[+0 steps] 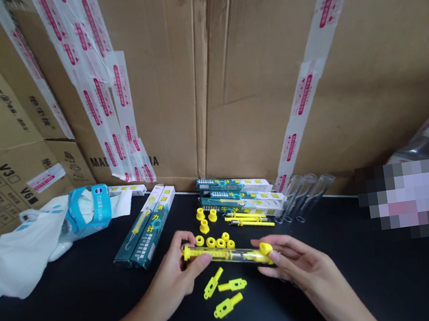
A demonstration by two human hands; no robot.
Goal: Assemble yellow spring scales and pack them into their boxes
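Note:
A clear plastic tube (230,254) with a yellow scale inside lies level between my two hands over a black table (80,315). My left hand (178,273) pinches its left end, fingers closed round it. At the tube's right end my right hand (297,263) presses a yellow cap (266,248) with its fingertips. Three flat yellow hook pieces (228,306) lie on the table just below the tube. Several small yellow caps (214,242) sit just behind it.
Teal and white boxes (145,233) lie left of the hands; more boxes (238,191) are stacked at the back. Empty clear tubes (306,196) rest at the back right. White plastic bags (30,237) lie at the left. Cardboard cartons (203,77) wall the table's far side.

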